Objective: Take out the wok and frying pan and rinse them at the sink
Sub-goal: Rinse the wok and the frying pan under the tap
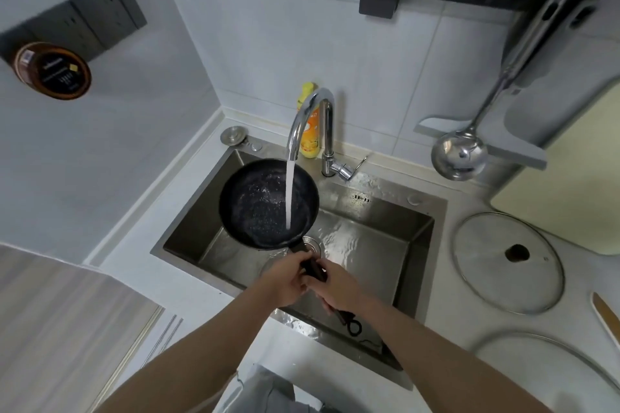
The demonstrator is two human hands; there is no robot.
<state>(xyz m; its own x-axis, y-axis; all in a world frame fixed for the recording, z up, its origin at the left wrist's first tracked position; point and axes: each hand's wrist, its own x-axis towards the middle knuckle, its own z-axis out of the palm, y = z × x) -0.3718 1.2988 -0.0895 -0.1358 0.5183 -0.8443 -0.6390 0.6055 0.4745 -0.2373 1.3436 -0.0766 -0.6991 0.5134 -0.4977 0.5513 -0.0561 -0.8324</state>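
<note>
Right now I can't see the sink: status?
Left hand and right hand grip handle. Frying pan under running tap. Nothing blocking.

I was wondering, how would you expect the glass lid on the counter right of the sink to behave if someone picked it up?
The glass lid would probably feel stiff and fairly heavy for its size, being glass with a metal rim. It looks breakable if dropped. It lies flat on the counter, so it seems unlikely to roll, and its dark central knob likely offers the safest grip.

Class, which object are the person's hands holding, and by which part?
Both the left hand and right hand grip the frying pan by its handle.
</note>
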